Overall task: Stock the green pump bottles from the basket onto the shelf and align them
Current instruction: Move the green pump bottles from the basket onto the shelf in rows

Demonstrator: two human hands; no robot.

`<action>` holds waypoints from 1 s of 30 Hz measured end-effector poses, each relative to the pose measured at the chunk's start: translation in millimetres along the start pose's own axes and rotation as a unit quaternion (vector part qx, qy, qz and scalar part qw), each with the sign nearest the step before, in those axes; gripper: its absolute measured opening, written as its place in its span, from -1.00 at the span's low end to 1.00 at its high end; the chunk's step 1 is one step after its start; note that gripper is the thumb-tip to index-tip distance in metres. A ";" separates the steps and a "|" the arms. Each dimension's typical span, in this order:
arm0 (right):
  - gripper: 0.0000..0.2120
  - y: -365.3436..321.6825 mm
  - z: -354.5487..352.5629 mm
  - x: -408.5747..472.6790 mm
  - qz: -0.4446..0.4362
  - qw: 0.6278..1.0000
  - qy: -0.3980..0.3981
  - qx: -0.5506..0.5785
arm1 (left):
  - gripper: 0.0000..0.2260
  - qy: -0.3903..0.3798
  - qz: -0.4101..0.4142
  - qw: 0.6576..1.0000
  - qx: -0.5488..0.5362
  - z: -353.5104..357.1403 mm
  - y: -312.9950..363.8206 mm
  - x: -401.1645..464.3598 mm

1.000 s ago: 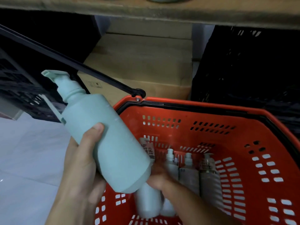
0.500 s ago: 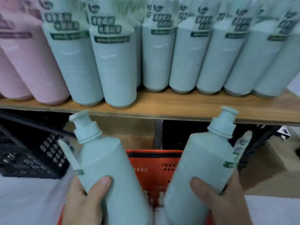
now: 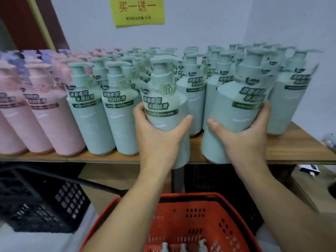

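Note:
My left hand (image 3: 157,140) grips one green pump bottle (image 3: 162,99) upright at the front edge of the wooden shelf (image 3: 294,148). My right hand (image 3: 241,137) grips a second green pump bottle (image 3: 236,106) beside it, its base at the shelf's front edge. Both labels face me. Rows of green pump bottles (image 3: 85,110) stand behind and to either side. Below, the red basket (image 3: 183,220) holds several small pump tops (image 3: 183,247) at the bottom of the view.
Pink bottles (image 3: 36,113) fill the shelf's left part, with purple ones behind. A yellow sign (image 3: 139,10) hangs on the wall. A black crate (image 3: 40,200) sits under the shelf at left. Bare shelf board shows at the right end.
Both hands have lifted their bottles from above the basket up to the shelf's front edge and turned them upright. My view has risen from the basket to the shelf.

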State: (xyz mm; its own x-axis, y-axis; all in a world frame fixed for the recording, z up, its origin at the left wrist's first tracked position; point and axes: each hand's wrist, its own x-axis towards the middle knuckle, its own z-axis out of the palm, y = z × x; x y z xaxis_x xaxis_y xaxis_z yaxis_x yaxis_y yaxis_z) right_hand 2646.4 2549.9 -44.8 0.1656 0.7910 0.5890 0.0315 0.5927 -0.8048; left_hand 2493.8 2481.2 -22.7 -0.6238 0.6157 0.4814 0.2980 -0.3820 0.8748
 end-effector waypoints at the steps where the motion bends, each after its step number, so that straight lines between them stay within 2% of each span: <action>1: 0.00 5.7 3.6 2.7 0.002 1.000 -0.008 -0.006 | -0.28 0.002 -0.003 1.000 0.016 5.4 -3.7 2.3; 6: 0.07 24.7 17.6 9.6 0.009 0.999 -0.007 -0.037 | -0.23 0.017 -0.008 0.997 0.073 22.5 -19.3 12.8; 13: 0.06 30.8 40.2 11.6 -0.007 0.998 0.002 -0.066 | -0.17 0.058 0.022 0.992 0.114 29.8 -36.1 21.3; 17: 0.04 38.2 33.4 1.5 0.031 0.997 -0.050 -0.052 | -0.08 -0.004 0.009 0.991 0.135 20.5 -47.6 12.8; 20: 0.04 50.4 16.5 -10.6 0.059 0.989 -0.085 -0.107 | -0.12 -0.050 -0.028 0.989 0.140 6.5 -53.9 4.4; 23: -0.01 55.8 10.9 -14.6 0.072 0.985 -0.099 -0.125 | -0.22 -0.042 -0.038 0.988 0.146 1.2 -54.8 1.3; 30: -0.08 49.3 19.5 -19.0 0.078 0.981 -0.156 -0.086 | -0.21 -0.029 -0.049 0.988 0.147 4.1 -49.4 0.0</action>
State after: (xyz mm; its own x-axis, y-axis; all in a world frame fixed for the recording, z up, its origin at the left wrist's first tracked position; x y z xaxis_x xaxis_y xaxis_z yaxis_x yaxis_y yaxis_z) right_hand 2625.5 2567.1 -94.3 -0.1276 0.8940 0.4295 0.2002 0.4473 -0.8717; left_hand 2482.1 2502.9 -65.7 -0.6205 0.6807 0.3895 0.4404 -0.1085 0.8912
